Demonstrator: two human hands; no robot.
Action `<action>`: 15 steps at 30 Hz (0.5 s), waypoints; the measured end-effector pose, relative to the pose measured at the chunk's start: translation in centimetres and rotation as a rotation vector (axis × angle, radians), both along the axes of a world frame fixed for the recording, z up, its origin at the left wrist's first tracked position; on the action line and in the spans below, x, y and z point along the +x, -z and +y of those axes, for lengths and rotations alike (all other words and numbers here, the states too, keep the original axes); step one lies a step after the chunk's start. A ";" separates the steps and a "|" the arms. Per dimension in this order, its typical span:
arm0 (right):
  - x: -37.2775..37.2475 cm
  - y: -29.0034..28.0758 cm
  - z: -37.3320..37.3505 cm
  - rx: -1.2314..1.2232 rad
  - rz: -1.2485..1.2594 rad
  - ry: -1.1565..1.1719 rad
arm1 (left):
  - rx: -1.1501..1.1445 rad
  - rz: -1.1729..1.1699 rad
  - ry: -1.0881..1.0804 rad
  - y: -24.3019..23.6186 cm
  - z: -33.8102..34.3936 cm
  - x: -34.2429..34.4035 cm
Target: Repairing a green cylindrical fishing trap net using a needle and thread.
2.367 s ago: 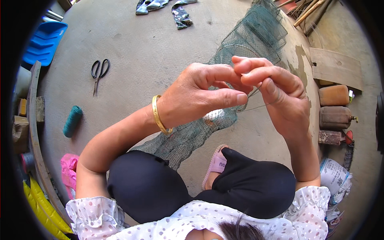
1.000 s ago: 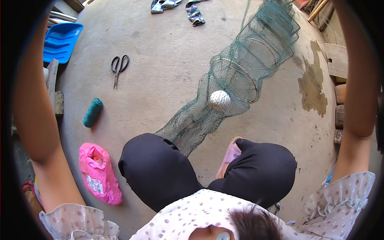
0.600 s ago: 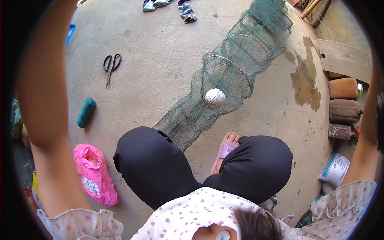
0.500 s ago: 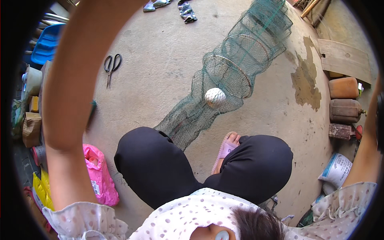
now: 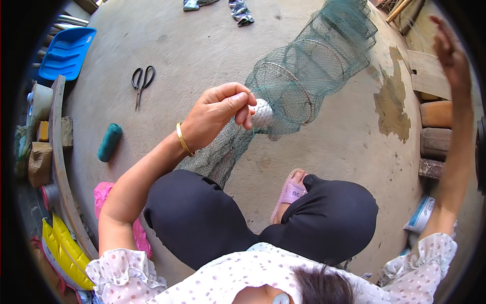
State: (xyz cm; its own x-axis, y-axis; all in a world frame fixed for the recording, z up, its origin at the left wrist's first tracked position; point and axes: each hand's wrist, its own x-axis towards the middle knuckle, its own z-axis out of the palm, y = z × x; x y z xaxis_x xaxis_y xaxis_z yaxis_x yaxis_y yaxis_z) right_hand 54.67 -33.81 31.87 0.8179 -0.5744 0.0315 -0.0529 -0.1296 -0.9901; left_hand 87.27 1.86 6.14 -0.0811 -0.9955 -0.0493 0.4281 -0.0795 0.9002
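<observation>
My left hand [image 5: 223, 111] is raised over the green mesh net trap [image 5: 283, 76], its thumb and fingers pinched together. What it pinches is too fine to make out; a bit of green strand shows just below the fingertips. Behind those fingers a white rounded object [image 5: 262, 113] sits inside the netting, partly covered. My right hand [image 5: 450, 58] is lifted high at the far right, away from the net. Its fingers are bunched and slightly blurred, and whatever they hold cannot be made out. The netting runs from beside my left knee toward the far right, with round hoops inside.
Black-handled scissors [image 5: 141, 86] and a dark green thread spool [image 5: 109, 142] lie on the concrete floor at left. A pink plastic bag [image 5: 103, 195] is beside my left arm. A blue scoop [image 5: 68, 53] stands far left. Plastic jugs [image 5: 436, 114] line the right wall.
My left hand has come down into view over the net from beyond the top edge. My right hand has come into view at the upper right. The spool is now uncovered.
</observation>
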 end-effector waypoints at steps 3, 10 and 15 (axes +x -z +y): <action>9.1 13.9 13.8 -0.300 0.148 0.030 | 0.103 0.037 -0.122 -0.1 2.0 0.7; 15.3 29.1 26.7 -0.636 0.216 -0.236 | 0.076 0.047 -0.258 0.3 3.3 0.7; 15.2 33.6 26.0 -0.709 0.439 -0.281 | 0.213 -0.008 -0.313 -1.2 5.2 2.1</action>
State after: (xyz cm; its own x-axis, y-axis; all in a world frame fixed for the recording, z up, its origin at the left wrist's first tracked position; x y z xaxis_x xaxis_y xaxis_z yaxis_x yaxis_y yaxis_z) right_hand 69.87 -7.79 -1.77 0.9481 -0.3148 -0.0457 -0.2836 -0.7715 -0.5695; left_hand 89.36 7.06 7.31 0.2262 -0.9395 -0.2571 0.4541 -0.1318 0.8812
